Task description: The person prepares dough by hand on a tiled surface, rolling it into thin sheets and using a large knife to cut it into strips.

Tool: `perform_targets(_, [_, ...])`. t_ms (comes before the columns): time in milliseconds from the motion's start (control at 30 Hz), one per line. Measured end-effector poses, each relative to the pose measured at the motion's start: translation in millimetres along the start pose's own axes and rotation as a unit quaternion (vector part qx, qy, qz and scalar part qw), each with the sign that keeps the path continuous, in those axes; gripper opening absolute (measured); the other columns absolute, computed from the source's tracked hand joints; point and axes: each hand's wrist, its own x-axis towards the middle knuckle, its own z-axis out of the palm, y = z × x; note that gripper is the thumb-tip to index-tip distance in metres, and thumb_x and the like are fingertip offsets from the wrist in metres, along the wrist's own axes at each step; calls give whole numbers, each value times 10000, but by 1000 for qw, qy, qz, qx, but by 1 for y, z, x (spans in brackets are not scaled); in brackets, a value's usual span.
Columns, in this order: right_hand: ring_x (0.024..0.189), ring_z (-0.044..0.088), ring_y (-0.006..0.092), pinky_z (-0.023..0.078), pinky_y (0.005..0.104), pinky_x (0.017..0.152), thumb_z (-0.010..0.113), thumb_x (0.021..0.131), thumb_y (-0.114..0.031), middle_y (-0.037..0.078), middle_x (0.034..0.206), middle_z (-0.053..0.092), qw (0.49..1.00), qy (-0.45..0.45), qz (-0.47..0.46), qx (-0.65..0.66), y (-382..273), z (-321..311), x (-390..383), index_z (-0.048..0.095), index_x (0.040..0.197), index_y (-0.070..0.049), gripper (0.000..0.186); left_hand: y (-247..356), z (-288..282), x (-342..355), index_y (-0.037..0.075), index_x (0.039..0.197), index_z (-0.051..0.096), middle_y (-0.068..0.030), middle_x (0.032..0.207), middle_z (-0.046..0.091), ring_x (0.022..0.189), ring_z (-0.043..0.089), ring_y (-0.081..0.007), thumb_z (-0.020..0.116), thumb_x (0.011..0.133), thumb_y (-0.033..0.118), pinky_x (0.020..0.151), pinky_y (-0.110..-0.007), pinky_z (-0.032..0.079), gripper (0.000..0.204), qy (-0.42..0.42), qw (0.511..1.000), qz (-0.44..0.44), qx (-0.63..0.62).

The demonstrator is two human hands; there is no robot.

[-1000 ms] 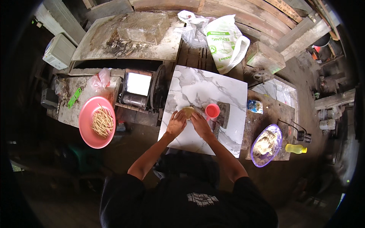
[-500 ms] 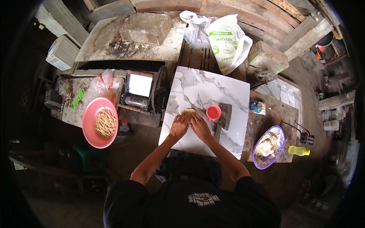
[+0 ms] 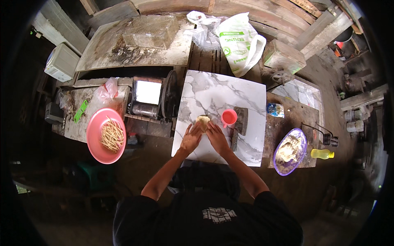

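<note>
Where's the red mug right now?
In the head view, the red mug sits on the marbled tabletop, beyond and slightly right of the right hand, just left of a flat grey tool.

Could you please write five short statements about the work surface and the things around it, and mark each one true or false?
1. The left hand and the right hand are at the near edge of the dough. True.
2. The red cup stands left of the dough. False: it stands to the right.
3. The purple basin holds a pale mass. True.
4. The pink basin is on the person's right. False: it is on the left.
5. The white-and-green bag lies beyond the marble-patterned tabletop. True.
</note>
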Motion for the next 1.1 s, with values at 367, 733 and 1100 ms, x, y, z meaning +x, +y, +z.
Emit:
perform_targets(367, [1128, 392, 218, 304, 382, 913, 506, 725, -85, 101, 1148, 478, 995, -18, 63, -81, -14, -7, -19, 523, 1021, -49, 299, 11, 13, -7, 57, 911, 564, -67, 1018, 559, 1074, 450, -183, 549, 710, 61, 938, -393, 284, 201, 89, 996, -11, 0])
perform_targets(733, [1091, 324, 377, 285, 461, 887, 637, 671, -222, 222, 1188, 341, 901, 271, 339, -22, 8, -39, 19, 282, 1239, -70, 687, 19, 16, 23, 44, 1257, 278, -112, 1344, 197, 1253, 171, -243, 506, 784, 228, 984, -457, 165, 557, 29, 998, -15, 53])
perform_targets(1100, [1030, 409, 313, 317, 417, 849, 674, 582, -98, 145, 1098, 428, 924, 280, 212, 148, -7, -12, 37, 309, 1181, -59, 702, -1, 1, -1, 22, 1239, 317, -155, 1319, 259, 1248, 189, -269, 427, 833, 199, 989, -493, 77, 456, 40, 987, -157, -8])
